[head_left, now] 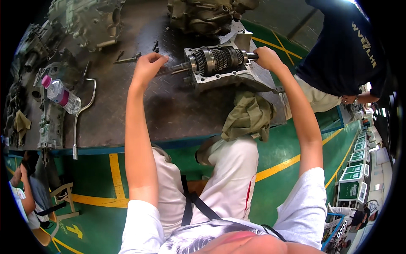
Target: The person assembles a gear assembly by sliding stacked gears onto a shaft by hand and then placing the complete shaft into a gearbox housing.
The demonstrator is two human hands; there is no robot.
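Observation:
A gear shaft assembly [220,59] lies in an open metal gearbox housing [220,78] on the bench. Several toothed gears sit along it between the housing walls. My right hand [268,58] is closed round the shaft's right end, beyond the housing wall. From the other side the long splined end [175,68] sticks out to the left. My left hand [149,68] is beside that end, its fingers loosely bent and slightly apart, with nothing visible in them. A crumpled olive-green cloth [248,116] hangs over the bench's near edge, below the housing.
A dark metal bench top [110,122] carries a water bottle [61,95], a bent steel wrench [86,99], small bolts [129,58] and several castings at the left. Another large casting [203,17] stands behind the housing. A person in a dark shirt [342,51] stands at the right.

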